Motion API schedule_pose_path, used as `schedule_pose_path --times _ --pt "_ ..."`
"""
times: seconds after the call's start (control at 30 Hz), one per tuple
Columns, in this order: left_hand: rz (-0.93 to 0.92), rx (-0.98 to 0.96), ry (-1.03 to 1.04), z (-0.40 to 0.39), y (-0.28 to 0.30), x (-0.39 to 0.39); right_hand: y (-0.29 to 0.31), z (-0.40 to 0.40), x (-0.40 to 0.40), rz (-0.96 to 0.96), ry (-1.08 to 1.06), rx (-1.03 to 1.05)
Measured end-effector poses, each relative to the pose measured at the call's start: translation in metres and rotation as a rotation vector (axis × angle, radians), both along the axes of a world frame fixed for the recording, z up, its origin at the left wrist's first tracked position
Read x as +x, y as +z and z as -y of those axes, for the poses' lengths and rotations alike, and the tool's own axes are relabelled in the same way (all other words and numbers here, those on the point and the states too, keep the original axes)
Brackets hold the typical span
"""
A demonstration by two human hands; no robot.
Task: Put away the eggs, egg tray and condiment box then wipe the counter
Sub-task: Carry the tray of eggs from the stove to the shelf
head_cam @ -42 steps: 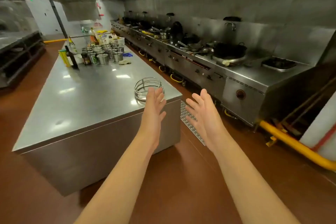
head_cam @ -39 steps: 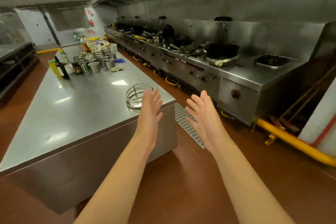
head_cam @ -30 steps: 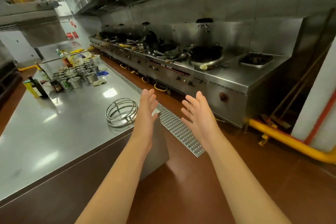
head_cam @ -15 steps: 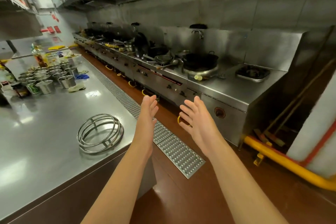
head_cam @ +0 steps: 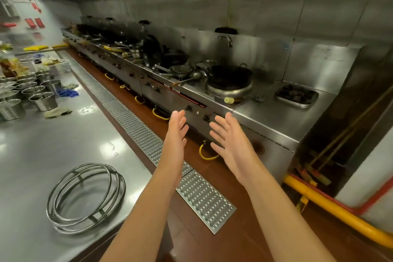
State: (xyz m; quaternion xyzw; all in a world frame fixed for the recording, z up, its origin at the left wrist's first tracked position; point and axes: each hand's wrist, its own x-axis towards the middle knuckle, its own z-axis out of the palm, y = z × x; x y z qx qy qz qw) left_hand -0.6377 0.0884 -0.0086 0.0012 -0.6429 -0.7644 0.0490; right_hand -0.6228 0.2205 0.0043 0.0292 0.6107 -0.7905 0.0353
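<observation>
Both hands, left [head_cam: 176, 134] and right [head_cam: 230, 144], hover spread and empty beside the worktop [head_cam: 42, 155]; no eggs visible, though they would likely need gentle, cradling holds.

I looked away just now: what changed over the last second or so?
The view swung right, from the steel counter toward the stove line; the wire ring slid to lower left. Left hand and right hand stay raised, empty.
</observation>
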Motion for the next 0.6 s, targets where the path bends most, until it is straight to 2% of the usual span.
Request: schedule_pose_path --times 0.2,0.6 --pt "0.029 -0.025 0.053 -0.010 -0.016 -0.089 -0.022 -0.012 -0.100 -0.001 0.051 0.044" --pt "0.073 0.012 0.285 -0.041 -0.023 -0.260 -0.038 -0.043 -0.319 -0.002 0.247 -0.023"
